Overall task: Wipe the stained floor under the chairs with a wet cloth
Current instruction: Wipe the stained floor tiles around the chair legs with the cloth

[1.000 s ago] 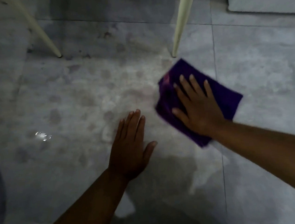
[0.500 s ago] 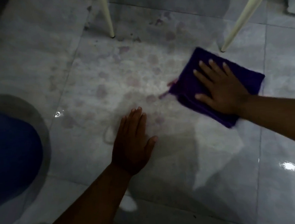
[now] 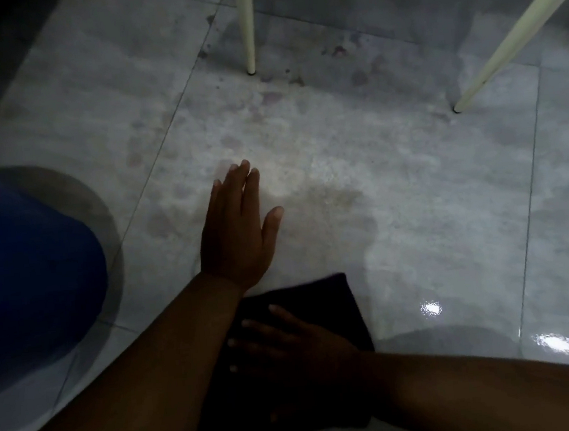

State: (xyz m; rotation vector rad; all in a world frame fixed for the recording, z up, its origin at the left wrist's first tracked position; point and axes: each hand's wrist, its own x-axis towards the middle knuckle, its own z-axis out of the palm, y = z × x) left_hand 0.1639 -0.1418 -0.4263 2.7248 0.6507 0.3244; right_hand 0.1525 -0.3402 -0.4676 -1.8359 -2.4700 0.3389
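Note:
My left hand [image 3: 236,226] lies flat on the grey tiled floor [image 3: 413,204], fingers together, thumb out, holding nothing. My right hand [image 3: 294,348] presses flat on the dark purple cloth [image 3: 338,300], which lies in shadow just below my left wrist. Reddish-brown stains [image 3: 357,78] dot the tiles between and in front of two cream chair legs [image 3: 246,26] [image 3: 514,30]. A wet smear spreads across the tile ahead of my left hand.
A blue rounded shape [image 3: 30,272], partly out of view, sits at the left edge on the floor. Bright light reflections [image 3: 429,309] glint on the wet tile at lower right. A dark strip runs along the upper left.
My right hand has dragged the cloth from beside the right chair leg back toward me, under my left wrist. The left hand stays planted. The view has shifted right and closer.

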